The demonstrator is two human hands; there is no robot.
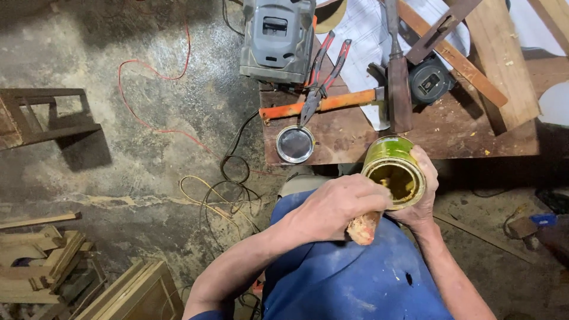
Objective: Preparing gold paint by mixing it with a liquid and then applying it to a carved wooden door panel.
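My right hand point(424, 195) grips an open green tin can point(388, 151) from the side and tilts its mouth toward me; yellow-brown paste point(400, 181) shows inside. My left hand point(338, 206) is closed around a paste-smeared wooden handle point(363, 228). The handle's working end reaches into the can and is hidden by my fingers. Both hands are over my lap in blue cloth point(349, 278), just in front of the workbench edge.
The can's round metal lid point(294, 144) lies on the brown workbench point(355, 139). Behind it are an orange-handled hammer point(332, 102), red-handled pliers point(323, 77), a grey power tool point(277, 38), a chisel point(398, 89), a tape measure point(430, 83) and planks point(504, 59). Cables point(225, 189), a stool point(41, 118) and wooden frames point(47, 266) lie on the floor at left.
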